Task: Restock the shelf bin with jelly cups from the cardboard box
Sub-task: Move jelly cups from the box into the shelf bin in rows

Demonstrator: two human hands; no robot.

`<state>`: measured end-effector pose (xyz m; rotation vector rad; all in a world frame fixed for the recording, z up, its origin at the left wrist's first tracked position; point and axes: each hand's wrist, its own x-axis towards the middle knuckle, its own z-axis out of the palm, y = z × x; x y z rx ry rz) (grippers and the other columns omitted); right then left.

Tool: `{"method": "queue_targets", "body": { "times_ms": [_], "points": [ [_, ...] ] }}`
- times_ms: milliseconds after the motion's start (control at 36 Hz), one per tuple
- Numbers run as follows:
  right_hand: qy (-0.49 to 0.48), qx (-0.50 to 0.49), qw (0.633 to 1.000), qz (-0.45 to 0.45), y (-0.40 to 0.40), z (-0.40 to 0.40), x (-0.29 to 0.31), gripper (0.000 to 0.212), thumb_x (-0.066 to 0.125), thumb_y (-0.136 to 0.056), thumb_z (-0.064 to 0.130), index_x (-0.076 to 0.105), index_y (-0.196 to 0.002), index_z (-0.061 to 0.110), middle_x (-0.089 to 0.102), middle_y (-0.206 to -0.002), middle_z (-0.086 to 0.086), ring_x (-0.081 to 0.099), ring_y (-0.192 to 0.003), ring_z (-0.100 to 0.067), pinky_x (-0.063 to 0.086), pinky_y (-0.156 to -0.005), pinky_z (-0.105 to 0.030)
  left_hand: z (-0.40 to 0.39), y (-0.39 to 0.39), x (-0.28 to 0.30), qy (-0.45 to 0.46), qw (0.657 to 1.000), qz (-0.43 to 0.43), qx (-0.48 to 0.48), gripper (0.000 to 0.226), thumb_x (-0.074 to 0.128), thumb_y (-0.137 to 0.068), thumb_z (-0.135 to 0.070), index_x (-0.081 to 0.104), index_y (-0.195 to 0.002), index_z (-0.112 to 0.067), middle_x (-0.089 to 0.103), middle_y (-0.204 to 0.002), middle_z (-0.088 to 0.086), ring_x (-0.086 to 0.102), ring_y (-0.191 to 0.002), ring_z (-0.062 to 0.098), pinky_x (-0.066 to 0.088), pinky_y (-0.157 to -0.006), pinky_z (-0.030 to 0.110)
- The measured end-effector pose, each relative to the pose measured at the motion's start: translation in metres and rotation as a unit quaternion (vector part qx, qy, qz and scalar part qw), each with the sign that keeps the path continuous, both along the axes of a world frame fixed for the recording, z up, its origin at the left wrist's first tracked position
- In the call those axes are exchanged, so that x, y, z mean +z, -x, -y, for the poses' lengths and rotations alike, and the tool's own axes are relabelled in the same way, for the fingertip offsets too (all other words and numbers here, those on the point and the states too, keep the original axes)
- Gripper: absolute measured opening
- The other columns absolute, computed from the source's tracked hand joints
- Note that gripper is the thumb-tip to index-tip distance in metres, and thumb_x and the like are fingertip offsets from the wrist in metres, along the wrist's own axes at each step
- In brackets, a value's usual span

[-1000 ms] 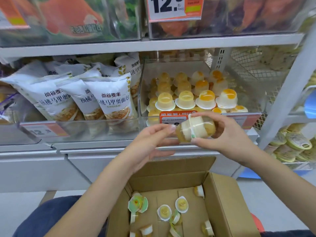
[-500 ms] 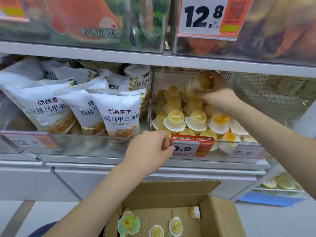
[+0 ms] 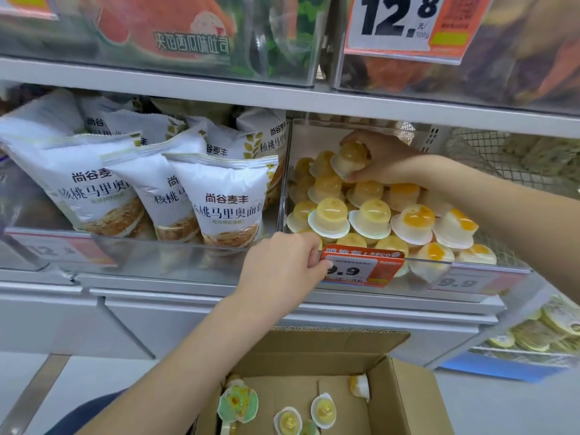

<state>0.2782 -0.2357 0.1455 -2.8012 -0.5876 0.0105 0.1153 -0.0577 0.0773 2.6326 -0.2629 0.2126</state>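
A clear shelf bin at centre right holds several yellow jelly cups stacked in rows. My right hand reaches deep into the bin and grips a jelly cup upside down over the back rows. My left hand is closed on the bin's front rim beside the orange price tag. Below, the open cardboard box holds a few loose jelly cups on its bottom.
White bread bags fill the bin to the left. An upper shelf with bins and a 12.8 price sign hangs close above. More packaged goods sit lower right. Grey floor lies around the box.
My right hand has lowered the jelly cup further into the back of the bin. My left hand stays on the bin's front rim. The view has moved closer to the shelf.
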Motion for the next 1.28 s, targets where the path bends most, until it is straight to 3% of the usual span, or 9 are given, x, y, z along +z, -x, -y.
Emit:
{"method": "queue_targets", "body": {
  "times_ms": [278, 500, 583, 694, 778, 833, 972, 1111, 1278],
  "points": [
    [0.062, -0.005, 0.998, -0.029, -0.005, -0.006, 0.006, 0.084, 0.074, -0.08, 0.033, 0.027, -0.149, 0.025, 0.037, -0.15, 0.0, 0.04, -0.133, -0.024, 0.036, -0.107, -0.035, -0.001, 0.001, 0.001, -0.004, 1.0, 0.0, -0.007, 0.04, 0.057, -0.088, -0.046, 0.039, -0.062, -0.02, 0.05, -0.059, -0.006, 0.053, -0.064, 0.016, 0.042, -0.054, 0.028],
    [-0.014, -0.058, 0.997, 0.038, 0.067, 0.013, 0.014, 0.071, 0.07, -0.084, 0.034, 0.037, -0.144, 0.019, 0.046, -0.144, -0.007, 0.045, -0.129, -0.026, 0.036, -0.1, -0.028, -0.014, 0.014, 0.004, 0.009, 0.998, -0.015, -0.057, 0.024, 0.063, -0.085, -0.043, 0.057, -0.075, -0.023, 0.062, -0.069, -0.008, 0.059, -0.071, 0.01, 0.052, -0.062, 0.032],
    [-0.034, 0.002, 0.996, 0.082, 0.12, 0.021, 0.009, 0.064, 0.065, -0.083, 0.041, 0.044, -0.141, 0.025, 0.051, -0.138, 0.007, 0.047, -0.124, -0.018, 0.038, -0.105, -0.035, -0.021, 0.023, 0.0, 0.017, 0.996, -0.032, -0.078, 0.018, 0.065, -0.084, -0.037, 0.06, -0.076, -0.022, 0.063, -0.07, -0.009, 0.061, -0.073, 0.01, 0.053, -0.068, 0.035],
    [-0.103, 0.045, 0.991, 0.079, 0.201, 0.027, -0.021, 0.05, 0.065, -0.084, 0.034, 0.051, -0.132, 0.034, 0.047, -0.114, 0.029, 0.041, -0.106, 0.003, 0.034, -0.09, -0.019, -0.025, 0.033, -0.019, -0.001, 0.991, -0.084, -0.103, 0.011, 0.065, -0.083, -0.029, 0.062, -0.076, -0.022, 0.065, -0.075, -0.009, 0.063, -0.076, 0.011, 0.054, -0.072, 0.037],
    [-0.135, 0.025, 0.99, 0.0, 0.24, 0.028, -0.079, 0.043, 0.064, -0.087, 0.032, 0.052, -0.128, 0.035, 0.049, -0.114, 0.026, 0.042, -0.108, 0.005, 0.034, -0.09, -0.011, -0.016, 0.039, -0.045, -0.049, 0.985, -0.11, -0.125, 0.009, 0.064, -0.083, -0.027, 0.058, -0.078, -0.024, 0.062, -0.077, -0.01, 0.061, -0.08, 0.013, 0.053, -0.074, 0.035],
    [-0.1, 0.019, 0.993, -0.065, 0.257, 0.028, -0.127, 0.044, 0.063, -0.089, 0.033, 0.05, -0.131, 0.035, 0.049, -0.121, 0.023, 0.041, -0.117, 0.0, 0.03, -0.095, -0.01, -0.007, 0.044, -0.072, -0.03, 0.98, -0.146, -0.132, 0.007, 0.065, -0.083, -0.025, 0.059, -0.08, -0.022, 0.06, -0.077, -0.009, 0.061, -0.08, 0.013, 0.052, -0.075, 0.032],
    [-0.044, -0.035, 0.973, -0.222, 0.278, 0.039, -0.237, 0.047, 0.066, -0.087, 0.029, 0.049, -0.131, 0.029, 0.052, -0.13, 0.007, 0.045, -0.122, -0.011, 0.039, -0.098, -0.023, 0.0, 0.079, -0.167, 0.043, 0.963, -0.254, -0.076, 0.01, 0.063, -0.082, -0.011, 0.065, -0.091, -0.015, 0.063, -0.084, -0.004, 0.061, -0.082, 0.014, 0.052, -0.079, 0.031],
    [0.003, -0.09, 0.939, -0.332, 0.287, 0.054, -0.304, 0.053, 0.066, -0.087, 0.016, 0.045, -0.135, 0.026, 0.052, -0.136, 0.001, 0.047, -0.123, -0.014, 0.04, -0.096, -0.022, -0.011, 0.114, -0.252, -0.043, 0.921, -0.382, -0.064, 0.026, 0.05, -0.084, -0.005, 0.063, -0.105, -0.011, 0.066, -0.102, 0.009, 0.062, -0.097, 0.026, 0.051, -0.085, 0.038],
    [0.032, -0.109, 0.918, -0.38, 0.281, 0.052, -0.356, 0.062, 0.065, -0.087, 0.01, 0.038, -0.14, 0.024, 0.048, -0.139, -0.003, 0.046, -0.126, -0.019, 0.04, -0.099, -0.025, -0.016, 0.12, -0.31, -0.099, 0.908, -0.403, -0.053, 0.043, 0.049, -0.087, -0.007, 0.05, -0.128, -0.019, 0.058, -0.116, 0.005, 0.057, -0.106, 0.025, 0.05, -0.087, 0.038]
  ]
}}
